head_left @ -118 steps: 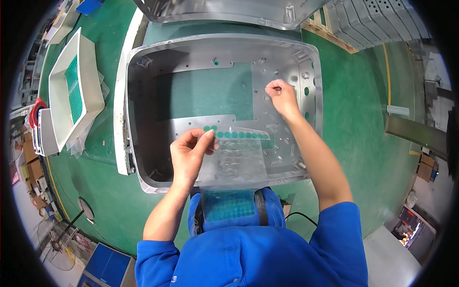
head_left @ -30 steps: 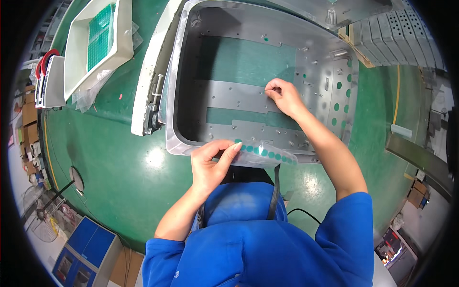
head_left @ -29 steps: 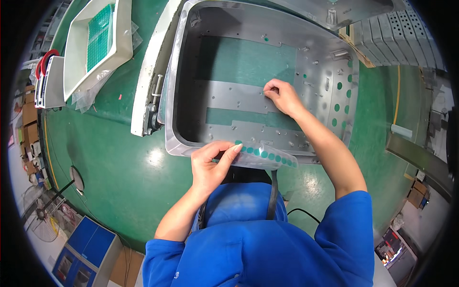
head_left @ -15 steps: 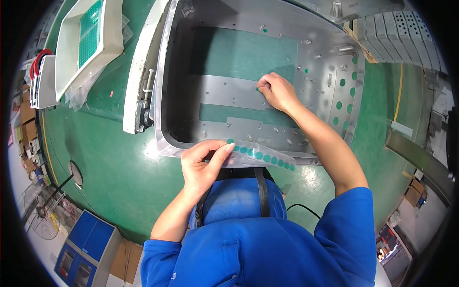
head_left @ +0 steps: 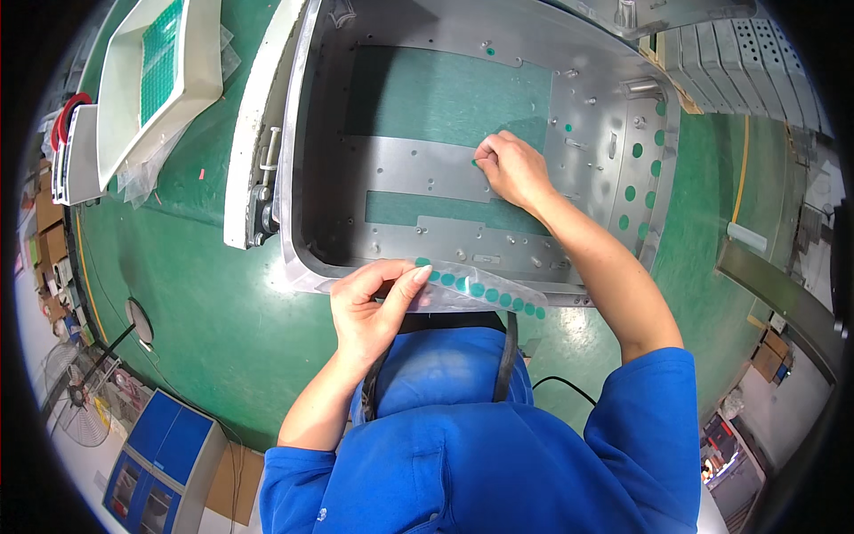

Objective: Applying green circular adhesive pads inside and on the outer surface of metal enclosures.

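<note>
My left hand [head_left: 369, 301] pinches one end of a clear strip of round green stickers [head_left: 478, 290] between thumb and fingers. The strip stretches to the right across the near rim of a large grey metal housing [head_left: 427, 158]. Inside the housing, my right hand [head_left: 516, 173] is closed, its fingertips on a single green sticker [head_left: 474, 163] over the flat plate. Whether that sticker touches the metal cannot be told. Other green dots [head_left: 567, 127] sit on the inner surface and on the right wall.
Studs [head_left: 535, 263] stick up from the housing's inside. A white hinged panel [head_left: 255, 133] stands at its left. Farther left is a white bin [head_left: 124, 133] with a green grid; at the right, a stack of grey metal panels [head_left: 743, 67]. A blue cabinet [head_left: 169, 432] is at the lower left.
The whole view has shifted slightly, so the housing and my left hand sit a little farther left. My right hand keeps its pinch at nearly the same spot on the plate.
</note>
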Action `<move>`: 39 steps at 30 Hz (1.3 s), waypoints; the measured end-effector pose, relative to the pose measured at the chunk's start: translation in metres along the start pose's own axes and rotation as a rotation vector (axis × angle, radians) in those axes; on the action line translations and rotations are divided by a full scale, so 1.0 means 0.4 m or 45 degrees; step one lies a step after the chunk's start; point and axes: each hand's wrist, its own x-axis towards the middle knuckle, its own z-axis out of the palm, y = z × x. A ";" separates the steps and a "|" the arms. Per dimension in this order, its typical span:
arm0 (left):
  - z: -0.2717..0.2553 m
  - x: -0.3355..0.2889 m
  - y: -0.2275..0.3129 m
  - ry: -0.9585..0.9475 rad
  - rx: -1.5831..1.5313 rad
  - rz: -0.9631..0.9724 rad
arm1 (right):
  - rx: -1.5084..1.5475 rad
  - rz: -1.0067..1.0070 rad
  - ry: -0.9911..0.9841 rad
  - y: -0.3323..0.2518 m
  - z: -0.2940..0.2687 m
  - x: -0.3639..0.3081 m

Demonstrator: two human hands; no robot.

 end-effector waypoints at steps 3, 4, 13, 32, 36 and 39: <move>0.000 -0.001 -0.001 -0.002 -0.011 -0.009 | 0.067 -0.027 0.056 0.006 0.005 -0.005; -0.001 -0.001 -0.003 -0.009 -0.017 -0.007 | 0.120 0.015 0.065 0.006 0.004 -0.006; -0.011 -0.013 0.022 -0.024 -0.203 -0.139 | 0.086 0.318 0.039 0.000 -0.037 0.046; -0.041 -0.135 0.051 -0.109 -0.104 0.174 | 1.383 0.134 -0.561 -0.334 -0.149 -0.327; -0.036 -0.130 0.041 -0.136 -0.039 0.139 | 1.268 0.118 -0.464 -0.319 -0.131 -0.341; -0.029 -0.119 0.041 -0.151 -0.015 0.112 | 1.180 0.088 -0.387 -0.314 -0.130 -0.346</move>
